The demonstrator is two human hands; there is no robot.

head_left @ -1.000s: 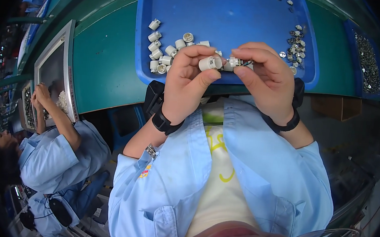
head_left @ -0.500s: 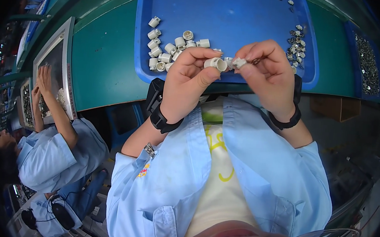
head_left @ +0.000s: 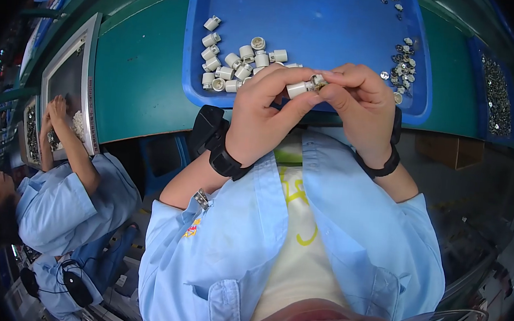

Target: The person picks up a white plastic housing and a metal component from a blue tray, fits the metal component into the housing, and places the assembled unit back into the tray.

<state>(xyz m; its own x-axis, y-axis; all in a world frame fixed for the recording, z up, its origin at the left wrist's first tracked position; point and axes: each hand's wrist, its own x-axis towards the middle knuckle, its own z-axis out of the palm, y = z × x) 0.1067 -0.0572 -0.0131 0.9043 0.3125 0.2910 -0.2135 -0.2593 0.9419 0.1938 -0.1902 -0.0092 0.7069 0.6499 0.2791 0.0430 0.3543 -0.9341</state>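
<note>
Above the near edge of a blue tray (head_left: 354,22), my two hands meet. My left hand (head_left: 261,109) is closed, its thumb and fingers pinching a white cylindrical socket (head_left: 298,91) that lies tilted on its side. The socket's narrower end points at my right hand (head_left: 365,106). There, my right thumb and index finger are closed on a small white and metal piece (head_left: 319,81), set against that end of the socket. Fingertips partly cover the piece, so I cannot tell how far it sits in.
Several white sockets (head_left: 246,54) gather at the tray's near left. Small white and metal pieces (head_left: 404,66) lie along its right side. A second blue tray (head_left: 496,90) of metal parts is farther right. On the left, a co-worker's hands (head_left: 56,115) work over a framed tray (head_left: 91,103).
The socket has turned: its open wide end no longer faces my right hand. My right hand has brought the small white and metal piece up against the socket's narrower end.
</note>
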